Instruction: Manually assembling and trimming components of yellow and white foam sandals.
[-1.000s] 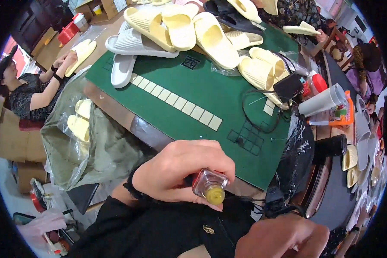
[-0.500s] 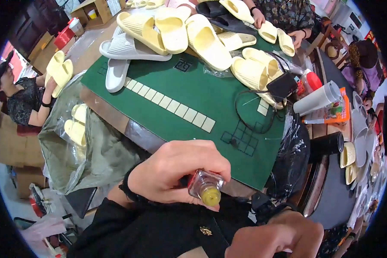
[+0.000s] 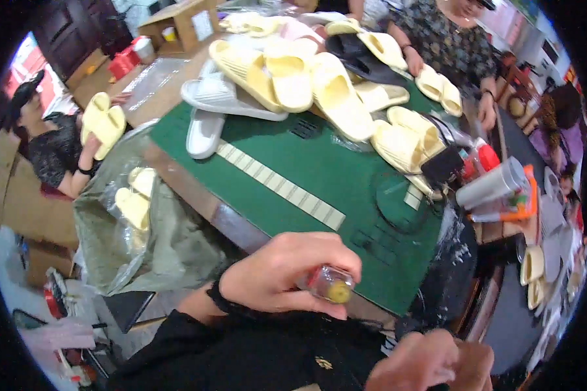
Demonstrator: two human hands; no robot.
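Observation:
My left hand (image 3: 284, 270) is wrapped round a small clear bottle (image 3: 331, 283) with some red on its side. The bottle's yellowish top end points toward me, tilted, in front of my black shirt. Low at the right, my right hand (image 3: 430, 362) is curled closed near my body, apart from the bottle. Blur and its own fingers hide whatever it may hold. Beyond the left hand lies a green table mat (image 3: 287, 146) with a row of pale rectangles printed across it.
Cream slippers (image 3: 339, 98) and white slippers (image 3: 205, 130) pile up on the table's far side. A white tumbler (image 3: 492, 184) and a black cable (image 3: 381, 202) are at the right. Left stands a grey-green sack (image 3: 176, 241) with slippers inside. A co-worker (image 3: 52, 143) holds cream slippers; another person (image 3: 443, 39) sits opposite.
The view has shifted, so the table and slippers appear lower and farther right. My left hand keeps its hold on the bottle. My right hand stays closed at the lower right.

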